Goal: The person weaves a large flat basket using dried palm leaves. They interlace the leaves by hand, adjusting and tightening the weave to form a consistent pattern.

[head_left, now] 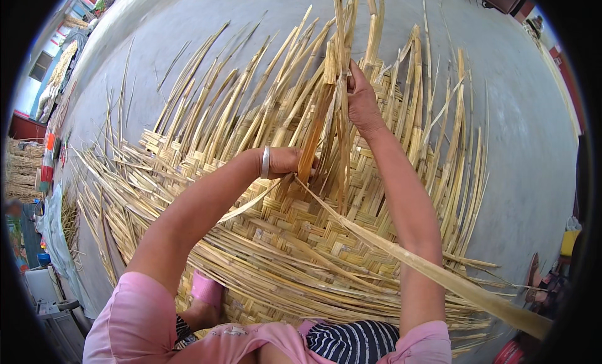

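Note:
A woven mat [301, 229] of flat, straw-coloured reed strips lies under both my arms, its loose ends fanning out at the far side and at the left and right. Several raised strips [318, 122], one of them darker and browner, stand up from the weave in the middle. My left hand [287, 161] is closed low around these strips, its fingers partly hidden behind them. Higher up and to the right, my right hand [364, 102] grips the raised strips with bent fingers. A long pale strip [401, 251] runs from near my left hand toward the lower right, crossing over my right forearm.
Grey concrete floor [520, 113] surrounds the mat. A pink shoe [207, 287] on my foot rests on the weave at the lower left. Bundled straw [25, 169] and a greyish sheet [63, 245] lie at the far left. A yellow container [569, 242] stands at the right edge.

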Tool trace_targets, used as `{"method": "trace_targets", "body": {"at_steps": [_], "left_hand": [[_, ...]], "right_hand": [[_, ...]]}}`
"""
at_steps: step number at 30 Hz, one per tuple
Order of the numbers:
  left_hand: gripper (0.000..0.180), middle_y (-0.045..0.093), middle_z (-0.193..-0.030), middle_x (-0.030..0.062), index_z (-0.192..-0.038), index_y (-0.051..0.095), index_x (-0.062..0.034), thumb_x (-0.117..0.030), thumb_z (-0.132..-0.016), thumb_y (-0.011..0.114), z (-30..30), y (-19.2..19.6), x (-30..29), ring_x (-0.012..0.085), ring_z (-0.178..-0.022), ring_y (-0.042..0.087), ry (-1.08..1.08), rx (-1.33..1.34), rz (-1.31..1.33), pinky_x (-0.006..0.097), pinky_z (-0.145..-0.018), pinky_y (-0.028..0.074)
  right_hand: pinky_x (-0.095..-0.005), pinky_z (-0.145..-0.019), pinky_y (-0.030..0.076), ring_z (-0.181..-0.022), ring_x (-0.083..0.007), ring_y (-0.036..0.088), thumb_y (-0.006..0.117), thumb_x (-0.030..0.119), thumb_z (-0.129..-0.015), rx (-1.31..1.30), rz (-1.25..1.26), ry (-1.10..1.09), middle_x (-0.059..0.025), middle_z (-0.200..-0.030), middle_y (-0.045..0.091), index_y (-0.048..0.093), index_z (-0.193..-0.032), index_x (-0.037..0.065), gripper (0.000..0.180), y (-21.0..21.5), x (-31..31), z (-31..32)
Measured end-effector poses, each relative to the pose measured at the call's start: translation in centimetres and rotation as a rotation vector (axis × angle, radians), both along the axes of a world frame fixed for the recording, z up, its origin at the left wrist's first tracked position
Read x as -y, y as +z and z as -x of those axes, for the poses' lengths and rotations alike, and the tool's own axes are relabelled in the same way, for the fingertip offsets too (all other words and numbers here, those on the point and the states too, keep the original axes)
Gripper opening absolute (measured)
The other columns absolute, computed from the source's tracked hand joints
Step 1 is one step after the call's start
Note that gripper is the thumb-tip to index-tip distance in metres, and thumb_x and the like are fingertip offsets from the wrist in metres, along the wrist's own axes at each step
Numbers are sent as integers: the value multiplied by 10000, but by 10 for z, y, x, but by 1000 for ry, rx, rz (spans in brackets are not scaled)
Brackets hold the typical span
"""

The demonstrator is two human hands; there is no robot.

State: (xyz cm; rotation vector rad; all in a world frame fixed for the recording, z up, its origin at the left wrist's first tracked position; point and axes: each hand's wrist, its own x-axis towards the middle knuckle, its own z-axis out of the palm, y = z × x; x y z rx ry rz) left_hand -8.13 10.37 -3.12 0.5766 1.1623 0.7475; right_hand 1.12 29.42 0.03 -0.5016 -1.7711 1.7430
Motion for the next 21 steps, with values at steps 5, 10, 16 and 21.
{"method": "trace_targets", "body": {"at_steps": [5,10,16,21], "left_hand": [[474,612,-946,86,-1236,440,46,-140,-849,640,5,-24,-9,136,-781,610,-20,-26,108,294,-649,533],[531,614,-982,102,-1288,408,42,-128,-842,643,13,-40,-11,146,-805,616,-25,-34,148,294,-664,536],[479,623,-937,89,-1249,461,13,-129,-835,655,13,-43,-18,160,-791,612,0,-55,164,315,-684,535],[225,622,-838,34,-986,593,-51,-110,-794,696,6,-11,-14,162,-749,627,69,12,86,323,-685,539]], "right_hand": [[-339,-752,471,-832,-257,613,602,0,-801,356,-173,-228,-172,-928,626,308,-1384,54,655,-48,-26,-14],[-362,-769,469,-877,-284,607,628,46,-796,377,-179,-349,-192,-992,609,268,-1371,27,679,-22,-9,-33],[-346,-675,514,-868,-238,589,627,64,-799,169,372,-524,-154,-1059,552,330,-1278,10,566,-49,-26,-51],[-383,-604,546,-721,-213,619,640,90,-788,-122,745,-408,-76,-829,597,484,-971,66,242,-26,-37,-83]]}}
